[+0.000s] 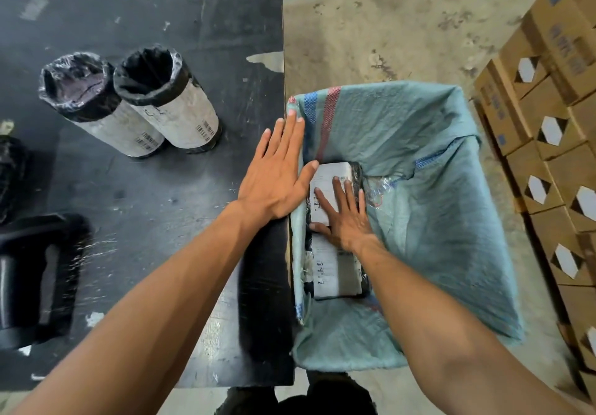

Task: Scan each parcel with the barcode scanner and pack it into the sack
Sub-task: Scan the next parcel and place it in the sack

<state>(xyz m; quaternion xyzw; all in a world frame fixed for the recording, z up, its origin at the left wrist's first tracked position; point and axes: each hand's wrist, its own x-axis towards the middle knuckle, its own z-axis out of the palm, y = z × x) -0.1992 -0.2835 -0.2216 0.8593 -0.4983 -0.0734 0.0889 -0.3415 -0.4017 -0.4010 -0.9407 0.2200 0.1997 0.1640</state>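
Observation:
A blue-green woven sack (pixel 419 163) stands open on the floor against the right edge of the black table (pixel 193 27). Inside it lie black-wrapped parcels with white labels (pixel 335 272). My right hand (pixel 342 217) lies flat, fingers spread, on top of the upper parcel in the sack. My left hand (pixel 277 175) rests flat and spread on the table's right edge, touching the sack's rim. Two cylindrical parcels stand upright on the table, one (pixel 100 108) left of the other (pixel 171 101), both in black plastic with barcode labels. A black object, possibly the scanner (pixel 35 276), sits at the table's left.
Stacked brown cardboard boxes (pixel 548 130) line the right side beside the sack. Bare concrete floor (pixel 387 27) lies beyond the sack. Another black-wrapped item (pixel 9 172) shows at the table's left edge. My legs are visible below the table's near edge.

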